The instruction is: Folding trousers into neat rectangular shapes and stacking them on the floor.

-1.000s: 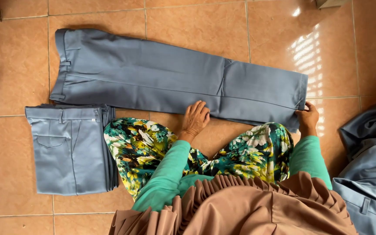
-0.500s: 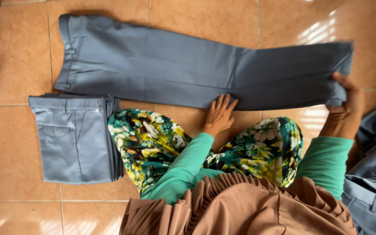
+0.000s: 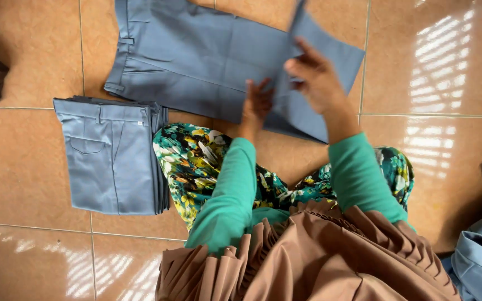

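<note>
Head view shows one tiled floor (image 3: 29, 251), then one pair of blue trousers (image 3: 196, 61) spread on it at top, legs partly folded over. One folded stack (image 3: 110, 156) of like trousers lies just below-left. Two hands: right hand (image 3: 316, 78) pinches the lifted leg end; left hand (image 3: 258, 103) lies flat, fingers spread, pressing the trousers.

Our left hand (image 3: 256, 103) flat, fingers spread, palm down, our right hand (image 3: 314, 75) raised, fingers pinched shut, both forearms reaching forward
</note>
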